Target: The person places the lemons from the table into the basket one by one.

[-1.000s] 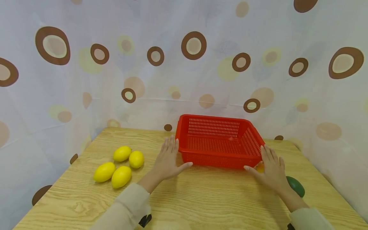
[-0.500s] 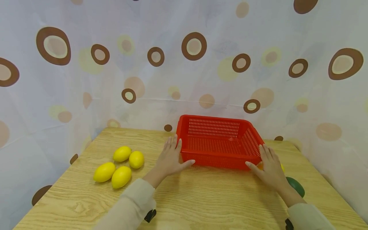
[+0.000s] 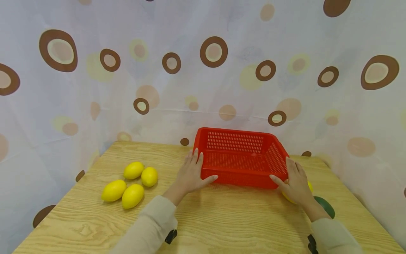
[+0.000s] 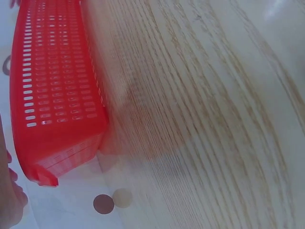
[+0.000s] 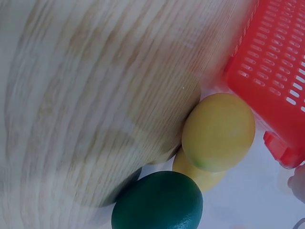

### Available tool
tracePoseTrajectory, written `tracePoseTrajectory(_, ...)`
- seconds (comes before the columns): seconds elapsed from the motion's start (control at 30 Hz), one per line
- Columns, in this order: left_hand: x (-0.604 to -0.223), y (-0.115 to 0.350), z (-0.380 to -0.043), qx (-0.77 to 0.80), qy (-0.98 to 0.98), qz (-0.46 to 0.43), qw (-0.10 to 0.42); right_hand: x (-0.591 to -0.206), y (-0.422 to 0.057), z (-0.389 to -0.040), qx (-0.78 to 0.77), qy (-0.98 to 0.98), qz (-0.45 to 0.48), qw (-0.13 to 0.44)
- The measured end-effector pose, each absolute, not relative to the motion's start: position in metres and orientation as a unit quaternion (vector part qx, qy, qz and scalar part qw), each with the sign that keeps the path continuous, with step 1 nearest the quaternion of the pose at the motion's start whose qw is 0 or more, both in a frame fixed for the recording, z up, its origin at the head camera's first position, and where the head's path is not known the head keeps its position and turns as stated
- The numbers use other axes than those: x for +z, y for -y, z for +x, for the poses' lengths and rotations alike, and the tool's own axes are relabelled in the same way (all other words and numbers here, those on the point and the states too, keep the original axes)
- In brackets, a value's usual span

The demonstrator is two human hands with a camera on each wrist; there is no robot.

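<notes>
A red plastic basket (image 3: pixel 241 179), its sides and floor pierced with slots, sits on the worktop (image 3: pixel 222 218) between a person's two hands. The left hand (image 3: pixel 190 174) lies at the basket's near left corner, the right hand (image 3: pixel 296 181) at its near right corner; both have fingers fairly straight and thumbs spread away. How firmly either bears on the plastic I cannot tell.

The basket is probably light, with thin walls that give a little and a smooth rim that may slip under flat palms; breakage seems unlikely. The best hold looks to be midway along both short ends, fingers hooked under the rim.

Left of the basket lie four lemons (image 3: pixel 133 196). Just right of it are two yellow mango-like fruits (image 5: pixel 218 132) and a dark green avocado-like fruit (image 5: pixel 159 202).
</notes>
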State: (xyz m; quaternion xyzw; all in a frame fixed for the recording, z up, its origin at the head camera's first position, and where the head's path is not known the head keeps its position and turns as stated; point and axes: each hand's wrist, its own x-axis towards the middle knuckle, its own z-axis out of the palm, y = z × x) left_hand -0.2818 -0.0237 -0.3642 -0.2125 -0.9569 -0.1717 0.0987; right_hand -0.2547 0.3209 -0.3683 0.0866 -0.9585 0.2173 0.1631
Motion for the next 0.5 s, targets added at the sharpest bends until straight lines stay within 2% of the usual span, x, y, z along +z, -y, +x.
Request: tracePoseTrajectory(0.5, -0.3610, 0.0167, -0.2872, -0.183, 0.958, -0.207, 0.082, -0.3684, -0.3250, -0.2650, 0.193, 0.961, 0.082, 0.179)
